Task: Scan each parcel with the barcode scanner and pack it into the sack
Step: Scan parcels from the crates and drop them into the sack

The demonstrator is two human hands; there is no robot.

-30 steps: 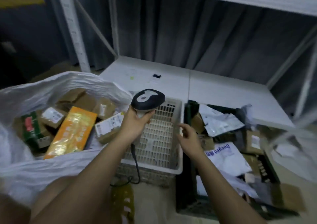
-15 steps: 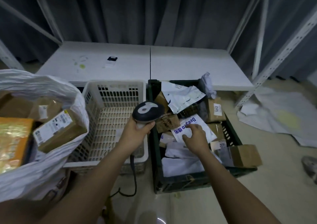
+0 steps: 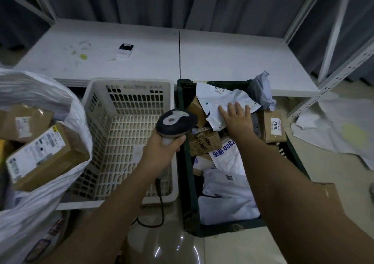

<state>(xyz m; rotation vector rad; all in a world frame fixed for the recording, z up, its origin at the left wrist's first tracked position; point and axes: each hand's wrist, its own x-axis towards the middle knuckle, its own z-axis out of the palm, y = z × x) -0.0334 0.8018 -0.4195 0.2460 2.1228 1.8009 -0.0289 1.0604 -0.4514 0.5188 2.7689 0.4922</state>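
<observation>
My left hand (image 3: 162, 148) grips the handle of the black and grey barcode scanner (image 3: 175, 122), held over the gap between the white basket and the dark green crate (image 3: 186, 162). The crate holds several parcels: cardboard boxes and white mailer bags. My right hand (image 3: 235, 118) lies with straight fingers on a white mailer bag (image 3: 214, 104) at the crate's far end. The white sack (image 3: 50, 193) bulges at the left with cardboard parcels (image 3: 46, 156) inside.
A white slotted basket (image 3: 129, 138) stands between sack and crate. Behind runs a low white table (image 3: 222, 57) with a small device (image 3: 125, 50) on it. Metal rack uprights (image 3: 334, 67) rise at the right. White sheets (image 3: 334, 130) lie on the floor there.
My view swung right from the sack to the crate. My right hand went from the "Deeyeo" bag near the crate's middle to the white mailer bag at its far end. The scanner stays in my left hand.
</observation>
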